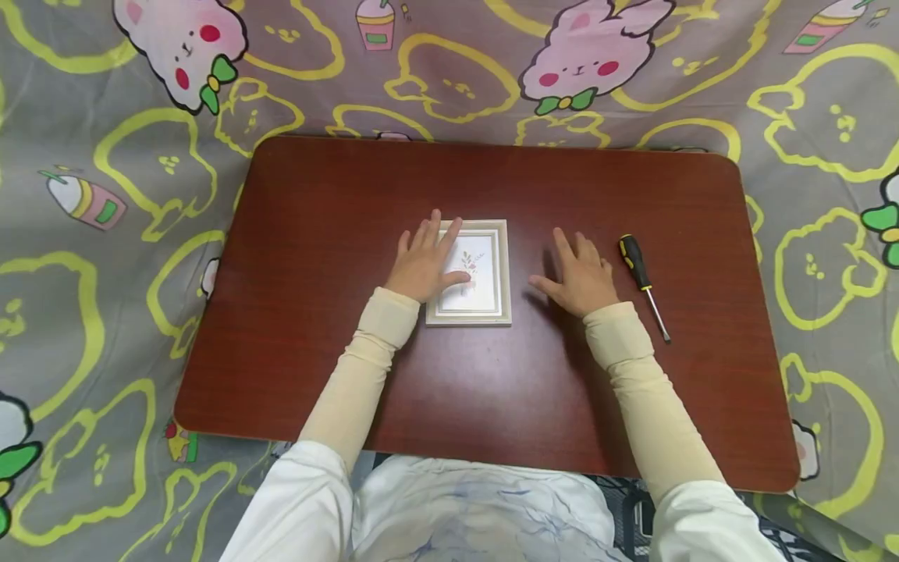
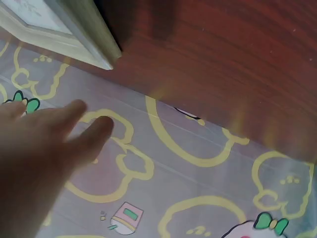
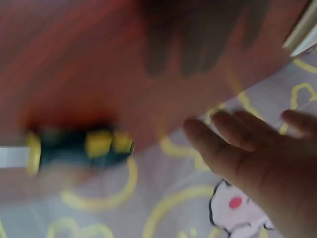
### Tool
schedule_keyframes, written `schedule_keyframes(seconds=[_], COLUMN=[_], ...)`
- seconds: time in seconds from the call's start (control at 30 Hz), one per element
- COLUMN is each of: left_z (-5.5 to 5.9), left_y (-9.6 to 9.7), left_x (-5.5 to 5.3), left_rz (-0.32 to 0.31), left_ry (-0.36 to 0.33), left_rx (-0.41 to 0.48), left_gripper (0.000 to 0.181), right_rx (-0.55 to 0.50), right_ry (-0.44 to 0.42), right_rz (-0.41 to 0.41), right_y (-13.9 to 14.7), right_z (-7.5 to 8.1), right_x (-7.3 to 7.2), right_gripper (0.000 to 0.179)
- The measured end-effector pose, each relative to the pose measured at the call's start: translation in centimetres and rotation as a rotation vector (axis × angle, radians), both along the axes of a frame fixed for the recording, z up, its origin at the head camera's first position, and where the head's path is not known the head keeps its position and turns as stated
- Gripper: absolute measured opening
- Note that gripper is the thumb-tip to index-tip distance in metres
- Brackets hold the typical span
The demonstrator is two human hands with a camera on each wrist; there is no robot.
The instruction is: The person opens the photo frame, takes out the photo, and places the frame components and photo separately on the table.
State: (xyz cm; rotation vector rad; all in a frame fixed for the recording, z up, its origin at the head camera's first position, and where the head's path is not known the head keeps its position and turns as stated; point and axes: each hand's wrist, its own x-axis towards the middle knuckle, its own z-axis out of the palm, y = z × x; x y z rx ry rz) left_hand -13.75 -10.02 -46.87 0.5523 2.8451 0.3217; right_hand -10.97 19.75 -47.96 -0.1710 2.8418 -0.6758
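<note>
Patterned cloth (image 1: 843,312) surrounds my counter (image 1: 337,211); left hand (image 1: 425,265) and right hand (image 1: 581,273) spread, empty; screwdriver (image 1: 637,267) right of frame (image 1: 486,282), its tip (image 1: 666,338) in head view only.

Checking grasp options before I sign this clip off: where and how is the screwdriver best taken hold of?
Probably by the thick black-and-yellow handle, the right hand coming from the left and above. The screwdriver lies flat on the table, with open space between hand and handle on that side; the slim metal shaft offers less to hold.
</note>
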Motion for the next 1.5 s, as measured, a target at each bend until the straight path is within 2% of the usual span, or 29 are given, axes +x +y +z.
schedule_keyframes(seconds=[0.07,0.17,0.3,0.43,0.53,0.63,0.8,1.1,1.2,1.3,1.4,1.5], left_z=[0.0,0.0,-0.2,-0.8,-1.3,-1.6,-2.0,-1.7,-1.5,-0.9,0.0,1.0], left_y=[0.2,0.5,0.7,0.5,0.6,0.6,0.7,0.3,0.7,1.7,3.1,4.6], left_x=[-0.1,0.1,0.6,1.1,1.3,1.5,1.5,1.6,1.8,2.1,2.3,2.5], left_rz=[0.019,0.101,0.248,0.305,0.306,0.302,0.290,0.294,0.322,0.329,0.271,0.168], left_ry=[0.065,0.130,0.087,-0.009,-0.064,-0.080,-0.087,-0.109,-0.066,0.020,0.057,0.004], left_rx=[-0.005,-0.024,-0.035,-0.052,-0.044,-0.018,0.011,0.013,-0.021,-0.036,0.028,0.113], left_gripper=[0.075,0.051,0.052,0.064,0.069,0.070,0.070,0.071,0.067,0.056,0.047,0.050], right_rx=[-0.074,-0.160,-0.184,-0.169,-0.160,-0.190,-0.280,-0.525,-0.641,-0.738,-0.800,-0.834], right_ry=[-0.007,-0.026,-0.071,-0.121,-0.118,-0.098,-0.070,-0.134,-0.167,-0.202,-0.231,-0.251], right_rz=[-0.013,-0.022,-0.009,0.000,0.006,-0.039,-0.185,-0.433,-0.492,-0.521,-0.530,-0.534], right_y=[-0.6,-1.9,-3.9,-5.6,-6.6,-7.3,-7.9,-8.4,-8.3,-8.2,-8.2,-8.2], right_z=[-0.1,-0.5,-1.3,-2.0,-2.4,-2.5,-2.5,-2.1,-2.0,-1.9,-1.5,-1.0], right_x=[-0.1,0.0,0.1,0.2,0.2,0.5,0.9,1.2,1.0,0.9,0.7,0.7], right_gripper=[0.086,0.066,0.055,0.062,0.060,0.053,0.048,0.040,0.038,0.039,0.039,0.037])
